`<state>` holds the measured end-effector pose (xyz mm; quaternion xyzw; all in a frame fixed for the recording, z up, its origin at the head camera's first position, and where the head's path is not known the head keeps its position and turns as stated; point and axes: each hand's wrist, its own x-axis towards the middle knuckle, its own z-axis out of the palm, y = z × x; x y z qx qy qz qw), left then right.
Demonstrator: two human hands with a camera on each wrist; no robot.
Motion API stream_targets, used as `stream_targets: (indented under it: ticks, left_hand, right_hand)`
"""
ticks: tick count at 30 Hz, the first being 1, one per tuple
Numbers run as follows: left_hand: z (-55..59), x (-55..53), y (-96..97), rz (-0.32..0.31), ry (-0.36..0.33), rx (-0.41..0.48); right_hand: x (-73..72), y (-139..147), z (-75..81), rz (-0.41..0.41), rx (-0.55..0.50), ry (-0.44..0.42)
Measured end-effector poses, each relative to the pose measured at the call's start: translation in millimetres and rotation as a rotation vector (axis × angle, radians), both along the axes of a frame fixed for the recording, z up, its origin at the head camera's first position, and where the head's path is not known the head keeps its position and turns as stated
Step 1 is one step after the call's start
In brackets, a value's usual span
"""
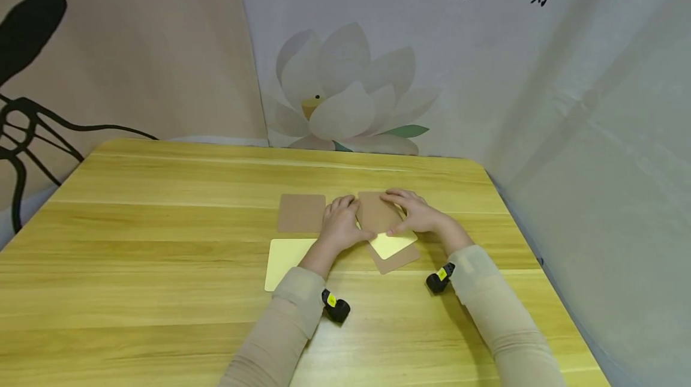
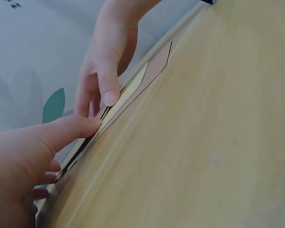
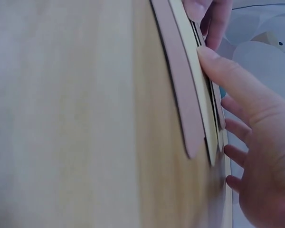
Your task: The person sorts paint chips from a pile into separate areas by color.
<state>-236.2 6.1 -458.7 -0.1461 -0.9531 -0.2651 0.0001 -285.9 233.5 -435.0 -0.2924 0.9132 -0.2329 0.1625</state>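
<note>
Several thin, square, round-cornered mats lie in a loose pile. A brown mat [image 1: 376, 214] is on top, with a turned yellow mat [image 1: 393, 246] and another brown mat [image 1: 396, 262] showing below it. My left hand [image 1: 340, 226] holds the top brown mat at its left side, thumb at the near edge. On the right side my right hand [image 1: 420, 214] grips it between a thumb at the near edge and fingers toward the far corner. Both thumbs [image 2: 76, 127] touch the pile's near edge in the left wrist view. Dark thin edges show between layers in the right wrist view.
Left of the pile lie a brown mat [image 1: 300, 213] and, nearer, a yellow mat [image 1: 286, 258] partly covered by the left forearm. Wooden tabletop [image 1: 162, 267] surrounds them. A printed curtain [image 1: 345, 93] hangs behind the far edge, and a black chair [image 1: 27, 111] stands at left.
</note>
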Motion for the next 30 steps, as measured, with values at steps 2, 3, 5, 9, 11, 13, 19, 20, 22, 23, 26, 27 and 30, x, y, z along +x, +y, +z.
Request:
stream_targets:
  ticks: [2, 3, 5, 9, 11, 13, 19, 20, 22, 23, 26, 27, 30]
  left_hand:
    - [-0.3, -0.1, -0.4, -0.004, 0.007, 0.003]
    - [-0.5, -0.2, -0.5, -0.007, 0.009, 0.004]
    - [-0.9, -0.3, -0.6, -0.011, 0.013, 0.007]
    - [-0.3, -0.1, -0.8, -0.020, 0.022, 0.013]
    - [0.4, 0.1, -1.0, -0.025, 0.027, 0.015]
    - [1.3, 0.4, -1.1, -0.030, 0.030, 0.015]
    - [4.6, 2.4, -2.1, -0.049, 0.050, 0.035]
    - [5.1, 2.9, -2.5, -0.054, 0.057, 0.040]
    - [6.6, 4.0, -3.4, -0.064, 0.066, 0.052]
    - [7.2, 4.6, -4.0, -0.068, 0.068, 0.057]
    - [8.4, 5.5, -6.2, -0.075, 0.077, 0.061]
    - [8.9, 5.8, -7.1, -0.076, 0.078, 0.064]
    - [11.1, 7.4, -10.7, -0.081, 0.076, 0.079]
  right_hand:
    - [0.4, 0, 0.5, -0.003, -0.007, 0.001]
    - [0.6, 0, 0.5, -0.004, -0.009, 0.004]
    - [0.9, 1, 0.1, -0.007, -0.014, 0.010]
    - [2.0, 2, -1.1, -0.016, -0.015, 0.021]
    - [2.5, 3, -1.9, -0.020, -0.018, 0.029]
    - [3.6, 4, -2.2, -0.022, -0.025, 0.037]
    - [9.6, 4, -0.1, -0.030, -0.043, 0.066]
    - [11.0, 4, 0.5, -0.032, -0.046, 0.071]
    - [13.9, 3, 1.7, -0.036, -0.051, 0.083]
    - [15.4, 3, 2.1, -0.038, -0.057, 0.088]
    - [19.2, 2, 3.1, -0.046, -0.076, 0.102]
    - [20.4, 1, 3.3, -0.048, -0.085, 0.105]
    - [23.5, -2, 3.7, -0.060, -0.107, 0.114]
